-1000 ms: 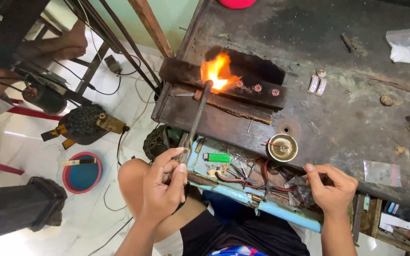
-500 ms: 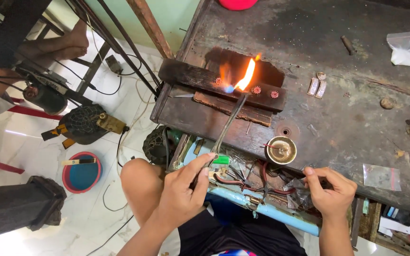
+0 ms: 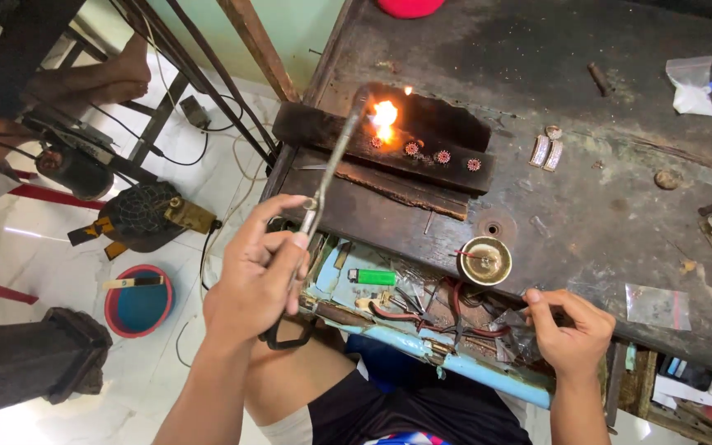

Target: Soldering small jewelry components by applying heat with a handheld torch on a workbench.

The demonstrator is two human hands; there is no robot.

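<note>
Near the middle of the frame the left hand [image 3: 257,276] is closed around the handle of a thin metal torch [image 3: 331,169], whose tip reaches up to a flame [image 3: 384,118] burning on a dark charred block [image 3: 389,148] at the near edge of the workbench [image 3: 587,99]. Four small round flower-shaped pieces [image 3: 442,156] lie in a row on that block; the flame sits over the leftmost one, so the heating looks to be at the start of the row, with the other three apparently yet to be heated. At lower right the right hand [image 3: 570,330] is pinched shut on something thin, too small to identify. A small brass dish [image 3: 486,260] sits just above it. The drawer's [image 3: 372,288] clutter is hard to sort out, apart from a green lighter [image 3: 372,277].
</note>
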